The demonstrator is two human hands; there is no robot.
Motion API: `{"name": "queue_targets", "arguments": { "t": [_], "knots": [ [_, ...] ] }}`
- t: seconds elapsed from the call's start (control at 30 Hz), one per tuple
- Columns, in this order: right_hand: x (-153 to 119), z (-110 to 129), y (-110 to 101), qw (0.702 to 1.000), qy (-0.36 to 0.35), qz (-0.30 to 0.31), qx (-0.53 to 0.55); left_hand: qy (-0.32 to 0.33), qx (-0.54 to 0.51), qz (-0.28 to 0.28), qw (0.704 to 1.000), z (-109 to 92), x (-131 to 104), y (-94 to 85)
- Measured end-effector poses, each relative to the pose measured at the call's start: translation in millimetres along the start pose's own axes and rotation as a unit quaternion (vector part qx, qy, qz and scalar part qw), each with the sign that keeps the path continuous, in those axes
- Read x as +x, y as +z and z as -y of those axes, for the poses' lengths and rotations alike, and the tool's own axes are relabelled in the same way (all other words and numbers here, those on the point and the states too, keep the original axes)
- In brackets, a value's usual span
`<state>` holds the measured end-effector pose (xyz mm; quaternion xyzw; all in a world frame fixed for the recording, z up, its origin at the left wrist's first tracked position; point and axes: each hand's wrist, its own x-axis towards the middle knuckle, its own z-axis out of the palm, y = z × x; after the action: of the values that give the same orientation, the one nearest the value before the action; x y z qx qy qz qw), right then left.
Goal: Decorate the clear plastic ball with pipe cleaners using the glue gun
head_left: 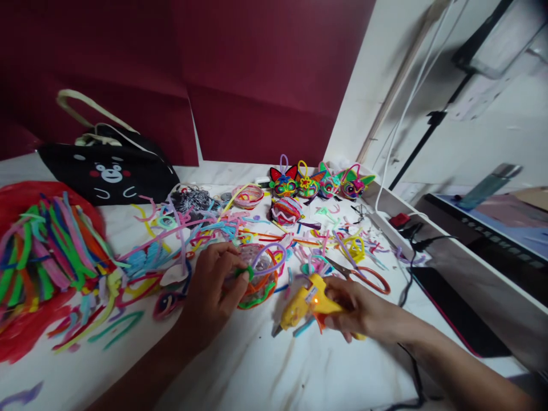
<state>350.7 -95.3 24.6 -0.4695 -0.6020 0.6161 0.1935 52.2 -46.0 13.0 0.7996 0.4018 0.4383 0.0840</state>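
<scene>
My right hand (353, 305) is wrapped round the handle of a yellow hot glue gun (302, 302), its small orange light glowing and its nozzle pointing down to the left. Between the thumb and fingers of my left hand (214, 291) is a small green fuzzy pipe cleaner piece (244, 272). Right behind it lies a round craft piece (261, 288) with orange and green pipe cleaner edging, partly covered by my fingers. A purple pipe cleaner loop (283, 260) rises from that round piece. Orange-handled scissors (373, 279) lie just beyond the glue gun.
Several colourful eared ornaments (308, 185) stand at the back. A bundle of pipe cleaners (47, 251) rests on red plastic (25, 337) at left, before a black bag (109, 171). Loose pieces litter the marble-patterned table (257, 371). A black phone-like slab (460, 311) and cables lie right.
</scene>
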Motion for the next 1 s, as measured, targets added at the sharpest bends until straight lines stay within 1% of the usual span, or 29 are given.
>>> {"name": "queue_targets", "arguments": {
  "t": [0.07,0.13,0.17,0.23,0.3,0.33,0.4,0.5,0.57,0.7,0.87,1.0],
  "knots": [
    [2.6,-7.2,2.8,0.998,0.004,-0.018,-0.064,0.0,0.002,0.0,1.0,-0.6,0.1,0.4],
    [4.7,-9.3,4.2,0.983,-0.012,-0.055,-0.174,0.002,0.003,0.001,1.0,-1.3,0.2,0.2],
    [5.6,-7.8,4.6,0.968,-0.027,-0.077,-0.236,0.002,0.004,0.002,1.0,-1.6,0.2,0.2],
    [8.0,0.2,5.5,0.929,-0.065,-0.123,-0.343,0.006,0.007,0.001,1.0,-1.9,0.1,0.2],
    [12.5,13.0,7.5,0.896,-0.111,-0.169,-0.395,0.011,0.013,0.0,1.0,-1.8,-0.1,0.5],
    [16.1,20.2,9.0,0.889,-0.131,-0.19,-0.396,0.013,0.015,-0.001,1.0,-1.6,-0.1,0.7],
    [25.8,33.9,12.5,0.887,-0.179,-0.224,-0.362,0.017,0.019,-0.002,1.0,-1.1,0.0,0.8],
    [44.1,48.4,17.4,0.894,-0.237,-0.233,-0.3,0.024,0.023,0.004,0.999,-0.6,0.6,0.0],
    [55.0,53.3,19.4,0.895,-0.259,-0.223,-0.286,0.029,0.024,0.007,0.999,-0.5,0.7,-0.8],
    [66.6,56.0,20.4,0.893,-0.276,-0.219,-0.281,0.031,0.025,0.001,0.999,-0.7,0.1,-2.0],
    [68.0,56.5,18.8,0.891,-0.284,-0.211,-0.285,0.038,0.035,0.011,0.999,-0.6,-0.7,-2.6],
    [70.0,57.0,18.0,0.891,-0.295,-0.201,-0.282,0.032,0.034,0.004,0.999,0.9,-1.5,-2.0]
  ]
}}
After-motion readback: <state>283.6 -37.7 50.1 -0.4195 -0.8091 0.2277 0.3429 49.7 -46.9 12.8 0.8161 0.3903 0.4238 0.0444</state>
